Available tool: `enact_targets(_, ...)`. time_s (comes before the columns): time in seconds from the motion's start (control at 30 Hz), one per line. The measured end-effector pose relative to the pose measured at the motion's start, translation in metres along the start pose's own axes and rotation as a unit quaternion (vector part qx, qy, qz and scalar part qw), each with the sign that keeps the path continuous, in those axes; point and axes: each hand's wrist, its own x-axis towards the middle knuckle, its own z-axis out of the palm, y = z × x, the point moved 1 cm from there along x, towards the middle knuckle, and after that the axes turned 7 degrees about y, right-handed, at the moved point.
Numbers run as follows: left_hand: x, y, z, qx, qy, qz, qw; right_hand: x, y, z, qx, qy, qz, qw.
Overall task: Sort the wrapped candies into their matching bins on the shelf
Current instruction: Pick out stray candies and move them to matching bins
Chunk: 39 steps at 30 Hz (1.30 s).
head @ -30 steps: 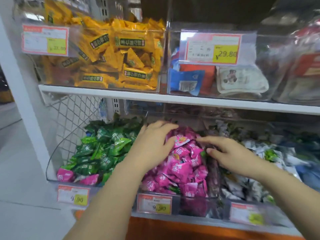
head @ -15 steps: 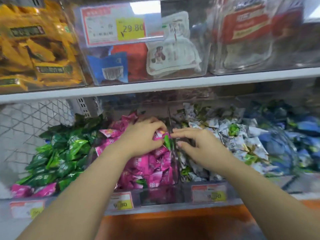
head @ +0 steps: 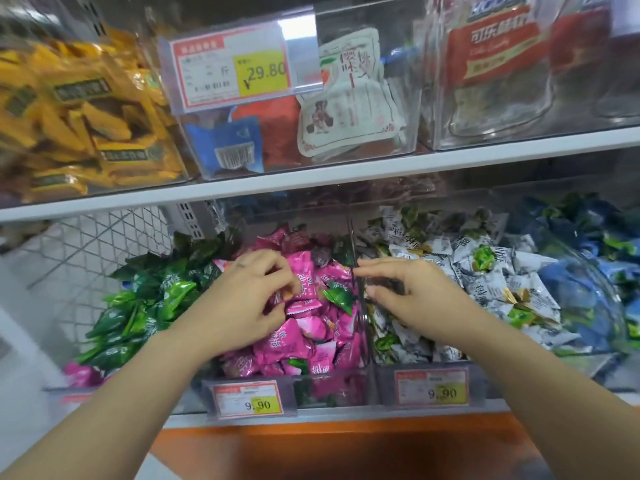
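— What's at the left end of the lower shelf (head: 311,415)?

— A heap of green candies (head: 138,306), with a couple of stray pink ones (head: 81,374) under it at the shelf's front edge.

— And the next bin along?

— Pink candies (head: 294,344). The left hand (head: 249,299) sits on top, fingers curled down into the wrappers; I can't tell whether it's pinching one.

— Anything misplaced?

— One green candy (head: 337,296) lies on the pink heap by that bin's right wall, between the two hands.

— The other hand?

— The right hand (head: 415,299) hovers at the divider, fingers loose and pointing left, holding nothing. Beyond it come white candies (head: 491,275), then blue candies (head: 581,282) towards the shelf's right end.
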Motion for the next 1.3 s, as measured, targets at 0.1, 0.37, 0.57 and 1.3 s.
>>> enact_targets(0.1,-0.003,-0.003,-0.004,0.016,-0.005,-0.009,1.000,0.000,0.001,0.001,-0.009,-0.005,-0.002,1.000)
enact_targets(0.37,0.021,0.029,-0.023,0.059,-0.071,-0.081,0.992,0.000,-0.002,0.002,-0.005,-0.002,-0.006,1.000)
enact_targets(0.57,0.045,0.057,0.010,0.104,-0.121,-0.029,0.987,-0.002,-0.003,0.003,0.001,0.017,-0.013,1.000)
enact_targets(1.3,0.061,0.040,0.000,-0.383,0.126,-0.192,0.895,0.000,-0.013,-0.002,0.223,0.181,0.048,0.957)
